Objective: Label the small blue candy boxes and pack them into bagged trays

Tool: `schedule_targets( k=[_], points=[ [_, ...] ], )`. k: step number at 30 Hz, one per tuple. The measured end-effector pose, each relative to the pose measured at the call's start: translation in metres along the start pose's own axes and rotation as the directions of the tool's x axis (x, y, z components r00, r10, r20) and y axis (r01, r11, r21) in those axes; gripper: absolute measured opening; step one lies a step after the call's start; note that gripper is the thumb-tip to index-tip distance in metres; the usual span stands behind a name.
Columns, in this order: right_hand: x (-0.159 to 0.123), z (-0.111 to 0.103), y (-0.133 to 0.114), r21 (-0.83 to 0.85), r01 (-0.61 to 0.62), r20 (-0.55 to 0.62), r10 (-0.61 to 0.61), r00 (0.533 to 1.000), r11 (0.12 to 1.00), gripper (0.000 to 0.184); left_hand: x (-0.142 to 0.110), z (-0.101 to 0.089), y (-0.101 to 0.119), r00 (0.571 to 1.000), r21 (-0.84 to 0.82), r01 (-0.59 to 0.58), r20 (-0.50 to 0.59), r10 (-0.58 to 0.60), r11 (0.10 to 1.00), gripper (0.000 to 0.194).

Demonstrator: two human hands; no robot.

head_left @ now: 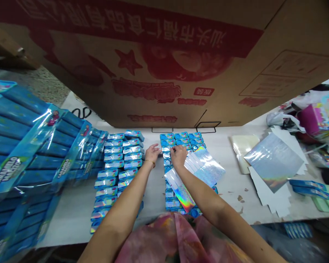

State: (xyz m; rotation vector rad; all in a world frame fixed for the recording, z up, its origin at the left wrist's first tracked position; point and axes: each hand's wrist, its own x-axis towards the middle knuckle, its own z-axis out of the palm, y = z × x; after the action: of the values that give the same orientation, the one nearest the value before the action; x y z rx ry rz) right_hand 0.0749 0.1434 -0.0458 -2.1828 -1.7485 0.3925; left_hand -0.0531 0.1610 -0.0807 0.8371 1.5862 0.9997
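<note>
In the head view, my right hand (178, 155) is over the block of small blue boxes (182, 141) in the middle of the table. Its fingers are bunched at a box top; anything between them is too small to make out. My left hand (152, 152) has its fingers apart and holds nothing visible, with its fingertips close to the left edge of that block. Shiny holographic sheets (208, 168) with rectangular sections lie across the boxes, partly beneath my right forearm. Left of my left hand, more blue boxes (113, 156) stand in two columns.
A large cardboard carton (164, 91) rises across the back of the table (227, 197). Plastic-wrapped packs of blue boxes (30, 135) are stacked at left. At right lie more silvery sheets (274, 160), a clear-wrapped cream stack (242, 149) and two blue boxes (311, 188).
</note>
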Motion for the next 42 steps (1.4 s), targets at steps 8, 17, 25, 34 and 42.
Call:
schedule_targets(
  k=[8,17,25,34,42],
  points=[
    [-0.005,-0.020,0.011,-0.199,0.381,0.196,-0.344,0.918,0.903,0.032,-0.017,0.002,-0.006,0.986,0.265,-0.161,0.002,0.167,0.951,0.029],
    [0.018,-0.080,0.071,-0.058,0.343,0.008,-0.343,0.939,0.938,0.038,-0.058,0.044,0.035,0.851,0.621,-0.515,0.293,0.435,0.590,0.029],
    [0.010,-0.100,0.135,-0.184,0.595,0.283,-0.538,0.794,0.782,0.029,-0.084,0.115,0.033,0.881,0.727,-0.454,0.454,0.135,0.516,0.018],
    [-0.005,-0.127,0.130,-0.235,0.665,0.267,-0.611,0.746,0.709,0.018,-0.081,0.103,0.034,0.879,0.732,-0.460,0.456,0.140,0.502,0.018],
    [-0.002,-0.211,0.070,-0.042,0.576,0.228,-0.553,0.801,0.816,0.018,-0.082,0.099,0.027,0.869,0.525,-0.477,0.401,0.289,0.705,0.012]
  ],
)
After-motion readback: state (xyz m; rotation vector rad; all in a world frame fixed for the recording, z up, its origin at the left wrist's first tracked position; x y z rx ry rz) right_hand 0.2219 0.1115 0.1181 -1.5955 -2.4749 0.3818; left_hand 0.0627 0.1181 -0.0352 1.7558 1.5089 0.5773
